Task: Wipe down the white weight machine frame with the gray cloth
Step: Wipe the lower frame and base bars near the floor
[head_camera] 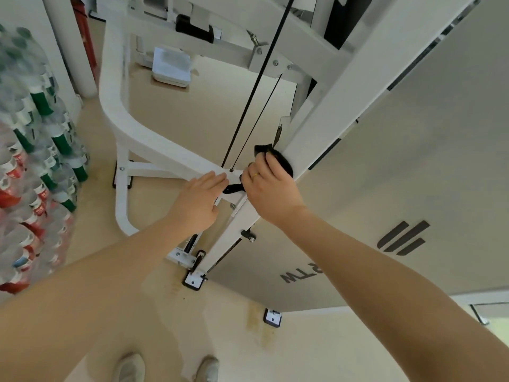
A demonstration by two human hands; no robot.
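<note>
Gray cloth (278, 161), dark in this light, pressed against the slanted upright of the white weight machine frame (338, 106), wrapped partly round that post. Right hand (268, 193) curled over the cloth, fingers gripping it, a ring on one finger; a loose tail of the cloth hung out below the hand toward the left. Left hand (199, 201) lay just left of the cloth, fingers straight and flat on the frame's curved cross bar where it joined the upright, holding nothing. Two hands, one cloth, both close together at that joint. Two thin black cables (256, 86) ran down to the same joint from above. Beige side panel (413, 161) with dark stripes to the right of the upright. Stacked packs of bottles (35, 150) well to the left of the frame. Two shoes (129, 368) on the floor below the frame.
</note>
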